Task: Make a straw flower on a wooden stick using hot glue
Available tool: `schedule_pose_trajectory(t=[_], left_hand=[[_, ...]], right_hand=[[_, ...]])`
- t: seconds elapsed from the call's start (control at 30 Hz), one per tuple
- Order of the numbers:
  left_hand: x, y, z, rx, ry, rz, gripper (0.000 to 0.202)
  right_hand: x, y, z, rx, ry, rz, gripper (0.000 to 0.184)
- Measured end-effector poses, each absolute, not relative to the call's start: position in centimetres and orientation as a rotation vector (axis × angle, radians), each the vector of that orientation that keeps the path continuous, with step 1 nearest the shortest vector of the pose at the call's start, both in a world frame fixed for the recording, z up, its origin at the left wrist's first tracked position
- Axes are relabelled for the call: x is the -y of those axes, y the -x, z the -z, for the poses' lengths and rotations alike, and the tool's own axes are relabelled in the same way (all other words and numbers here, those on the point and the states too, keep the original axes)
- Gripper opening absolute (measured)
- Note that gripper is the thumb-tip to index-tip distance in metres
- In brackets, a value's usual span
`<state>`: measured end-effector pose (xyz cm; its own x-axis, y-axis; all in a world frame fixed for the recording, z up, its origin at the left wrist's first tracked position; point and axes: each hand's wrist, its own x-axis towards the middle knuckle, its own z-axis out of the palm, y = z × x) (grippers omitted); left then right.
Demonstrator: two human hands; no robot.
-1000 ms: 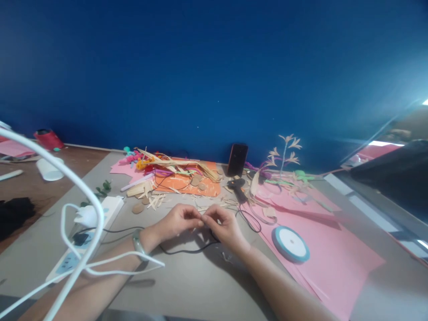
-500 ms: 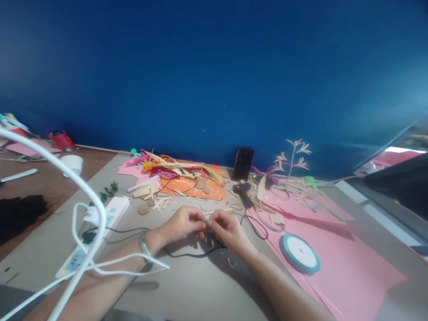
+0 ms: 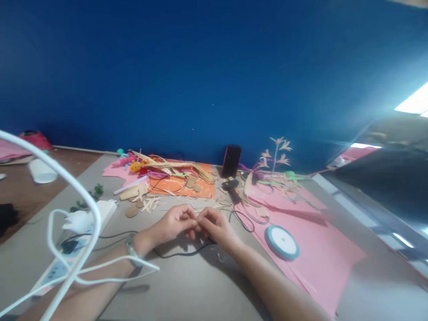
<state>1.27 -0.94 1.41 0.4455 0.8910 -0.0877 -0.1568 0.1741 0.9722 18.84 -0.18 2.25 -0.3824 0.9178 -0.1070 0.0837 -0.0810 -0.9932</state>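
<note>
My left hand [image 3: 179,223] and my right hand [image 3: 216,227] meet fingertip to fingertip above the grey table [image 3: 187,285]. Both are closed in a pinch; whatever lies between the fingertips is too small to make out. A black cable [image 3: 183,255] runs on the table beneath them. Just beyond the hands lie pale husk strips [image 3: 152,204] and round brown discs [image 3: 132,211]. A black glue gun [image 3: 232,191] rests behind my right hand, its cable looping beside it. To the right, a roll of blue-edged tape [image 3: 282,242] lies on pink paper [image 3: 321,254].
A white power strip [image 3: 55,272] lies at left, with a thick white cable [image 3: 95,207] arching in front. Orange paper [image 3: 200,189] under craft scraps, a propped phone [image 3: 231,161] and a husk flower stem [image 3: 275,156] stand along the blue wall [image 3: 200,80].
The view has swung a little to the right, so the table things appear shifted left. My hands stay pinched together, with only slight finger movement.
</note>
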Motion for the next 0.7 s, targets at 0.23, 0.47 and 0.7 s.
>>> schedule_pose_trajectory(t=[0.23,0.47,0.7], left_hand=[[1.32,-1.48,-1.07,-0.897,-1.240,-0.861,0.029],[1.36,-1.49,-0.81,-0.909,-1.329,-0.891,0.029],[1.37,-1.06,-0.85,-1.059,-1.510,-0.921,0.029]], right_hand=[[0.12,-19.06,-2.10,1.520,1.118,-1.562,0.029],[-0.10,-19.25,-1.92,1.536,1.092,-1.569,0.031],[0.07,-19.05,-1.82,1.559,1.070,-1.505,0.034]])
